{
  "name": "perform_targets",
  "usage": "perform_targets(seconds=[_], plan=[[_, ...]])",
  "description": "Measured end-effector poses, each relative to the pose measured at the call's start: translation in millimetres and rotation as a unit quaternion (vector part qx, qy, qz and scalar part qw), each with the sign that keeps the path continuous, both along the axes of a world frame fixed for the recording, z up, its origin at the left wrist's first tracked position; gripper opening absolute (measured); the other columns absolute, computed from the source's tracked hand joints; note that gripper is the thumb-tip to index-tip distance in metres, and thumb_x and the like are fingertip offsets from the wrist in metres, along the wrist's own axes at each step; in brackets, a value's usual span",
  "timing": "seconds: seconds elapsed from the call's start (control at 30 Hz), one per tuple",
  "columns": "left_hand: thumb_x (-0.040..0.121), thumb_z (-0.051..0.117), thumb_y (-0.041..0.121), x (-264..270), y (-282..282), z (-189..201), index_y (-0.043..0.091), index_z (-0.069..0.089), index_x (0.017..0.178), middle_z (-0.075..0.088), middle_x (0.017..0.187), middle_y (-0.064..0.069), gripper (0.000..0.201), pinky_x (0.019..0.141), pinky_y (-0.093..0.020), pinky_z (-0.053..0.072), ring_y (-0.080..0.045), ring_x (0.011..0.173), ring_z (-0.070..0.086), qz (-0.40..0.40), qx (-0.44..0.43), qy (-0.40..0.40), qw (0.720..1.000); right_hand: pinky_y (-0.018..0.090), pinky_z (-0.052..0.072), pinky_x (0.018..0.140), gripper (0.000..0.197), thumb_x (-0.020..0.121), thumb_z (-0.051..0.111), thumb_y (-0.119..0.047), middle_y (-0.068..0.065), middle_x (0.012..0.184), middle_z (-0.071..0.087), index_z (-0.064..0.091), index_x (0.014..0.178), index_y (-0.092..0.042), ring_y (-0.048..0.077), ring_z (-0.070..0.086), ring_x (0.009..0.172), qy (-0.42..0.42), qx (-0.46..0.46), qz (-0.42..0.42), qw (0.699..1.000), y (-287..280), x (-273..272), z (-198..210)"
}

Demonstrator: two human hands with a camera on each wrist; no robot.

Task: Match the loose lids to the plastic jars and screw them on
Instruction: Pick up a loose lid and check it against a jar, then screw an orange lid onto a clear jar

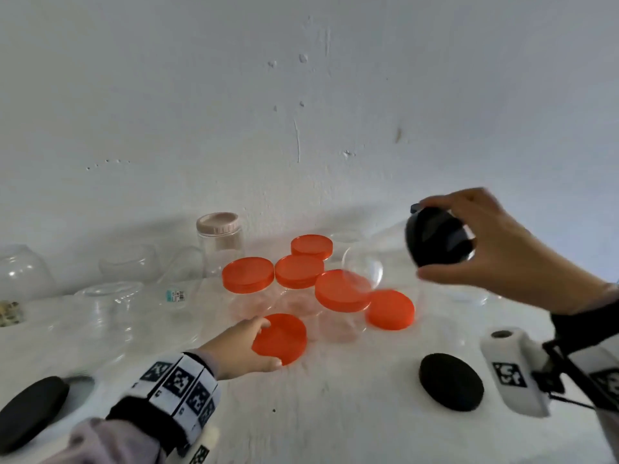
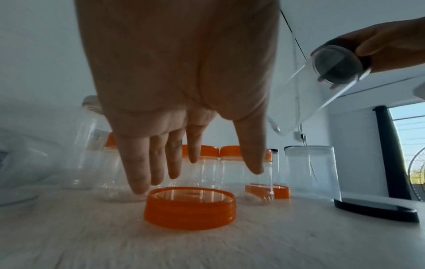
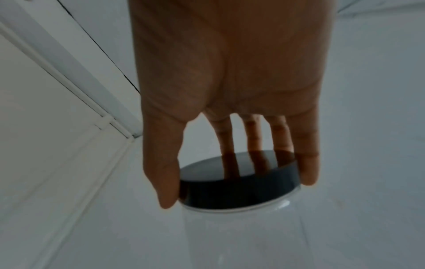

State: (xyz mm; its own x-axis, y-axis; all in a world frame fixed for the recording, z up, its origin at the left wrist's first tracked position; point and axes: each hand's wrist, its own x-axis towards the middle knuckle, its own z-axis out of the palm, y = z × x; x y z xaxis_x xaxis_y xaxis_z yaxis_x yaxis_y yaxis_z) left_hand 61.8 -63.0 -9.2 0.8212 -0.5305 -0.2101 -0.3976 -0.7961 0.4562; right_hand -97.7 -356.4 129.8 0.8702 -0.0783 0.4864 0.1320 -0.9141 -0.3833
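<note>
A loose orange lid (image 1: 279, 339) (image 2: 189, 207) lies open side up on the white table (image 1: 335, 413). My left hand (image 1: 241, 346) (image 2: 195, 160) hovers spread over it with straight fingers; the little finger and thumb reach down either side of its rim. Higher up at the right, my right hand (image 1: 495, 246) (image 3: 230, 81) grips the black lid (image 1: 435, 239) (image 3: 239, 183) of a clear jar (image 1: 363, 266) (image 2: 306, 102). The jar is tilted in the air, its bottom pointing left. Several clear jars with orange lids (image 1: 298, 271) stand behind.
A second loose orange lid (image 1: 390, 309) lies at the right of the group. Two black lids (image 1: 450, 381) (image 1: 31, 413) rest near the front. A pink-lidded jar (image 1: 219, 236) stands against the wall. Open clear jars (image 1: 110, 309) and bowls (image 1: 23, 272) crowd the left.
</note>
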Motion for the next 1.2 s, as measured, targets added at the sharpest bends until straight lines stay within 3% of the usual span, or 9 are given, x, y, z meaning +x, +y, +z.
perform_targets(seconds=[0.07, 0.17, 0.37, 0.6, 0.93, 1.03, 1.07, 1.13, 1.2], plan=[[0.082, 0.066, 0.049, 4, -11, -2, 0.021, 0.021, 0.148, 0.028, 0.152, -0.001, 0.085, 0.110, -0.030, 0.033, -0.016, 0.136, 0.033, 0.007, 0.021, -0.003, 1.000, 0.025, 0.033, 0.093, 0.080, 0.055, 0.082, -0.044, -0.010, 0.117, 0.033, 0.046, 0.126, -0.044, 0.012, 0.042, 0.108, -0.022, 0.013, -0.056, 0.998, -34, 9, 5], [0.083, 0.064, 0.051, 10, -23, -6, 0.019, 0.015, 0.149, 0.022, 0.153, -0.005, 0.088, 0.111, -0.032, 0.031, -0.020, 0.137, 0.031, 0.027, 0.050, 0.004, 0.998, 0.027, 0.032, 0.089, 0.080, 0.059, 0.086, -0.037, -0.006, 0.115, 0.030, 0.045, 0.128, -0.041, 0.018, 0.042, 0.102, -0.011, 0.034, -0.110, 0.993, -82, 33, 6], [0.084, 0.059, 0.057, 20, -45, -10, 0.017, 0.004, 0.151, 0.013, 0.155, -0.009, 0.095, 0.113, -0.038, 0.030, -0.025, 0.139, 0.028, 0.078, 0.099, 0.015, 0.992, 0.028, 0.033, 0.088, 0.083, 0.068, 0.083, -0.034, -0.003, 0.117, 0.033, 0.040, 0.139, -0.027, 0.019, 0.041, 0.104, 0.126, -0.031, -0.114, 0.985, -156, 91, -4], [0.076, 0.063, 0.064, 26, -56, -14, 0.021, 0.001, 0.150, 0.015, 0.153, -0.009, 0.106, 0.112, -0.040, 0.032, -0.027, 0.138, 0.029, 0.113, 0.148, 0.031, 0.982, 0.039, 0.038, 0.102, 0.083, 0.076, 0.075, -0.040, -0.001, 0.128, 0.035, 0.029, 0.145, -0.028, 0.021, 0.039, 0.122, 0.284, -0.157, -0.105, 0.940, -179, 143, -20], [0.069, 0.069, 0.065, 28, -51, -14, 0.020, 0.000, 0.150, 0.019, 0.152, -0.007, 0.116, 0.113, -0.039, 0.031, -0.023, 0.137, 0.030, 0.124, 0.125, 0.066, 0.982, 0.029, 0.033, 0.102, 0.079, 0.089, 0.056, -0.051, 0.003, 0.148, 0.036, 0.017, 0.152, -0.022, 0.020, 0.038, 0.133, 0.373, -0.255, -0.151, 0.879, -184, 196, -17], [0.067, 0.069, 0.067, 26, -48, -15, 0.019, -0.001, 0.150, 0.018, 0.153, -0.005, 0.119, 0.113, -0.038, 0.030, -0.021, 0.138, 0.029, 0.124, 0.110, 0.066, 0.984, 0.029, 0.036, 0.097, 0.063, 0.089, 0.054, -0.055, -0.002, 0.134, 0.051, 0.040, 0.139, -0.020, 0.018, 0.048, 0.123, 0.420, -0.306, -0.163, 0.839, -172, 210, -9], [0.066, 0.069, 0.068, 25, -47, -15, 0.019, -0.001, 0.150, 0.018, 0.153, -0.004, 0.120, 0.114, -0.037, 0.030, -0.020, 0.138, 0.028, 0.124, 0.106, 0.065, 0.984, 0.028, 0.038, 0.092, 0.050, 0.087, 0.054, -0.057, -0.004, 0.118, 0.059, 0.052, 0.121, -0.020, 0.017, 0.054, 0.111, 0.433, -0.323, -0.161, 0.826, -168, 217, -6], [0.065, 0.070, 0.068, 25, -46, -16, 0.019, -0.001, 0.150, 0.016, 0.154, -0.003, 0.121, 0.115, -0.038, 0.028, -0.019, 0.139, 0.026, 0.120, 0.103, 0.065, 0.985, 0.028, 0.041, 0.086, 0.043, 0.085, 0.055, -0.060, -0.005, 0.098, 0.061, 0.056, 0.096, -0.018, 0.017, 0.055, 0.095, 0.435, -0.357, -0.154, 0.812, -160, 233, 1], [0.064, 0.071, 0.067, 24, -45, -16, 0.020, -0.001, 0.151, 0.015, 0.155, -0.001, 0.122, 0.115, -0.037, 0.027, -0.018, 0.140, 0.024, 0.120, 0.090, 0.069, 0.986, 0.031, 0.043, 0.090, 0.049, 0.082, 0.058, -0.063, -0.003, 0.100, 0.059, 0.056, 0.101, -0.017, 0.019, 0.054, 0.097, 0.417, -0.379, -0.158, 0.811, -150, 252, 10]])
